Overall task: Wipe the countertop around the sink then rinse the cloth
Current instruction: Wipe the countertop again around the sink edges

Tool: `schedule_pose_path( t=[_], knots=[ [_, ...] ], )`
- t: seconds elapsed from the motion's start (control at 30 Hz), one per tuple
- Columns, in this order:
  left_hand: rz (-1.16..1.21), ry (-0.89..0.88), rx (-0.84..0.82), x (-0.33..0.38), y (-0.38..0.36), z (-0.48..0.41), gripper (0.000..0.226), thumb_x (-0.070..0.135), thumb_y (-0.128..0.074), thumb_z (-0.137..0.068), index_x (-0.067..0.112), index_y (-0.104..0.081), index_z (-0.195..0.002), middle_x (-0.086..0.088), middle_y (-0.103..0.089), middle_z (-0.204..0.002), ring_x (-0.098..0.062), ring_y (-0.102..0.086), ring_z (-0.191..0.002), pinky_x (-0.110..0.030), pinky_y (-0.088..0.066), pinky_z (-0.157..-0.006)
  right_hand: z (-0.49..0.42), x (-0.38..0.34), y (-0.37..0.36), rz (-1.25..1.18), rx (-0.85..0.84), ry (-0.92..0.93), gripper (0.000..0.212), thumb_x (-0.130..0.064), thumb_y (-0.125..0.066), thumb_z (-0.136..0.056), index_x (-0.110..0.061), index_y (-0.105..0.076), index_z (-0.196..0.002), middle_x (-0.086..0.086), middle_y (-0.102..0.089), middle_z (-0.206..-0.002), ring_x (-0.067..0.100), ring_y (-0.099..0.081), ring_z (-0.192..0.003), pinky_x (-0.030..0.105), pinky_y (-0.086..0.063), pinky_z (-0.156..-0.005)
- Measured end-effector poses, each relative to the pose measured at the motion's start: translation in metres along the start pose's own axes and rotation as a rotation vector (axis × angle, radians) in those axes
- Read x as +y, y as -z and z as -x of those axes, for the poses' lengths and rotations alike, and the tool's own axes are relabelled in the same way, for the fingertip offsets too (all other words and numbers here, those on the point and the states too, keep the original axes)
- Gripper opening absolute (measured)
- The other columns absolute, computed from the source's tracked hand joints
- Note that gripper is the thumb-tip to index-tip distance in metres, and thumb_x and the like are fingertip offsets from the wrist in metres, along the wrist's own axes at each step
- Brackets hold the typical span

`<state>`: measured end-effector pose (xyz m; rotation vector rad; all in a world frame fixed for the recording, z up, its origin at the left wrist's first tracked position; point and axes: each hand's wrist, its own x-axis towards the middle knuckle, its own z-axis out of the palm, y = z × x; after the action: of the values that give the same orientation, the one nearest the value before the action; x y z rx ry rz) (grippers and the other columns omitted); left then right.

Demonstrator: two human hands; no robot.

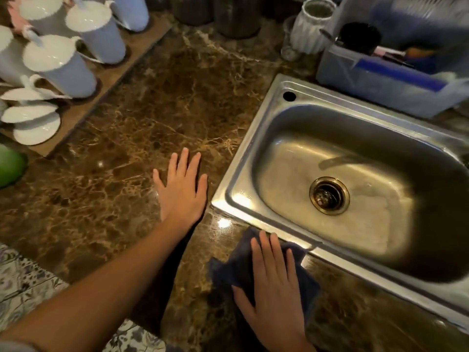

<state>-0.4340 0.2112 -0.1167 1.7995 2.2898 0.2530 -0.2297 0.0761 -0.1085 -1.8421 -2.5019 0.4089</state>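
A dark blue cloth (233, 268) lies flat on the brown marble countertop (142, 118), against the front rim of the steel sink (256, 138). My right hand (274, 288) presses down on the cloth with its fingers spread flat. My left hand (184, 186) rests palm down on the bare counter just left of the sink's near corner, fingers apart and holding nothing. The sink basin is dry-looking, with a brass drain (329, 195) in its middle.
White and pale blue lidded mugs (61, 64) stand on a brown mat at the far left. A green object (10, 168) sits at the left edge. A white vase (313, 24) and a blue dish bin (385, 80) stand behind the sink.
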Motion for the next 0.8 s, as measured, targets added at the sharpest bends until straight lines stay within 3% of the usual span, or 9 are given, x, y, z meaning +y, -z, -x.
schedule_pose_path(
  t=[0.17, 0.33, 0.4, 0.53, 0.67, 0.8],
  knots=[
    [-0.006, 0.021, -0.013, -0.001, 0.000, -0.002, 0.048, 0.038, -0.023, -0.103, 0.031, -0.024, -0.151, 0.006, -0.012, -0.162, -0.014, -0.002, -0.148, -0.055, 0.001, -0.115, -0.035, -0.006, 0.005, 0.010, 0.032, -0.073, 0.077, -0.048, -0.036, -0.086, -0.005, -0.027, -0.149, 0.015, -0.027, -0.155, 0.031, -0.025, -0.143, 0.047, -0.018, -0.113],
    [0.005, -0.003, 0.016, -0.005, -0.004, -0.002, 0.052, 0.041, -0.013, -0.101, 0.030, -0.028, -0.150, 0.005, -0.016, -0.161, -0.015, -0.007, -0.148, -0.057, -0.003, -0.114, -0.108, -0.028, 0.010, -0.009, 0.056, -0.110, 0.074, -0.047, -0.047, -0.087, 0.002, -0.040, -0.143, 0.021, -0.038, -0.150, 0.035, -0.033, -0.140, 0.049, -0.026, -0.115],
    [0.007, -0.009, 0.012, -0.006, -0.004, -0.003, 0.055, 0.042, -0.011, -0.099, 0.029, -0.028, -0.149, 0.005, -0.017, -0.161, -0.015, -0.007, -0.148, -0.057, -0.004, -0.114, -0.148, -0.037, 0.014, -0.081, 0.095, -0.217, 0.072, -0.045, -0.033, -0.093, 0.007, -0.038, -0.142, 0.026, -0.036, -0.149, 0.038, -0.034, -0.139, 0.048, -0.031, -0.113],
    [0.022, 0.005, 0.003, -0.005, -0.005, -0.003, 0.054, 0.043, -0.015, -0.098, 0.032, -0.025, -0.150, 0.007, -0.015, -0.161, -0.014, -0.005, -0.148, -0.055, -0.001, -0.115, -0.244, -0.022, 0.024, -0.416, 0.156, -0.502, 0.073, -0.039, -0.040, -0.100, 0.001, -0.008, -0.152, 0.021, -0.005, -0.160, 0.032, -0.005, -0.149, 0.040, -0.008, -0.121],
    [0.005, 0.000, 0.015, -0.006, -0.008, -0.003, 0.052, 0.041, -0.025, -0.098, 0.031, -0.028, -0.149, 0.004, -0.022, -0.159, -0.019, -0.013, -0.147, -0.058, -0.007, -0.114, -0.321, 0.013, 0.046, -0.448, 0.274, -0.670, 0.072, -0.038, -0.047, -0.097, -0.002, -0.016, -0.151, 0.018, -0.008, -0.160, 0.032, -0.006, -0.148, 0.038, -0.008, -0.120],
    [0.001, 0.000, 0.009, -0.004, -0.009, -0.004, 0.051, 0.041, -0.028, -0.097, 0.029, -0.034, -0.146, 0.002, -0.027, -0.157, -0.021, -0.018, -0.146, -0.061, -0.012, -0.112, -0.308, 0.000, 0.043, -0.526, 0.286, -0.695, 0.071, -0.037, -0.049, -0.097, -0.004, -0.017, -0.152, 0.016, -0.010, -0.161, 0.030, -0.009, -0.148, 0.041, -0.011, -0.120]
  ],
)
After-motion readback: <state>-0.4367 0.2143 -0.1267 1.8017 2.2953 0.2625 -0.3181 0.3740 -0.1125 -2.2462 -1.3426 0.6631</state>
